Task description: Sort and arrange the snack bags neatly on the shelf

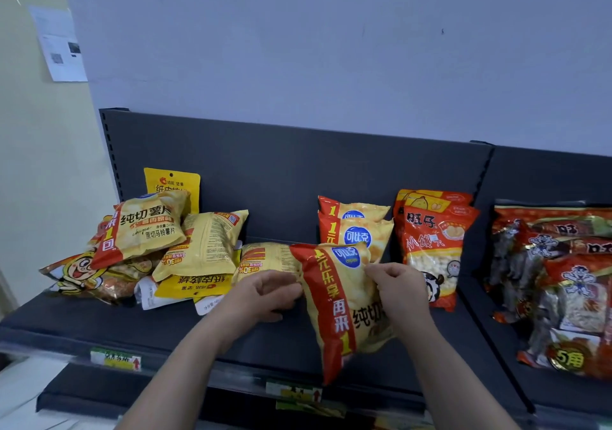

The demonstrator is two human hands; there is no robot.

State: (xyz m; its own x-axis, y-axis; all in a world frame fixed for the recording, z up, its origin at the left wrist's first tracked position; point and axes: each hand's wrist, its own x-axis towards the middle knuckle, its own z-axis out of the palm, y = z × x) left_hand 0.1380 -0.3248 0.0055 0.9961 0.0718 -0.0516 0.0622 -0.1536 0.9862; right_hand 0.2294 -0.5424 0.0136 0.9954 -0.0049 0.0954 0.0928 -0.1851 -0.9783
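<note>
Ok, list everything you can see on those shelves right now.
held chip bag: one, yellow with red band, centre front, between both hands
face-down chip bag: one, yellow, lying behind the left hand
upright chip bags: two, yellow and red, centre back
bun bags: two, red, right of those
mixed pile: several bags, mostly yellow, left end
red packs: several, far right
shelf: one, dark grey
price tags: two seen, green-white, front rail
paper notice: one, white, left wall
left hand: grips held bag's left edge
right hand: pinches its right edge
</note>
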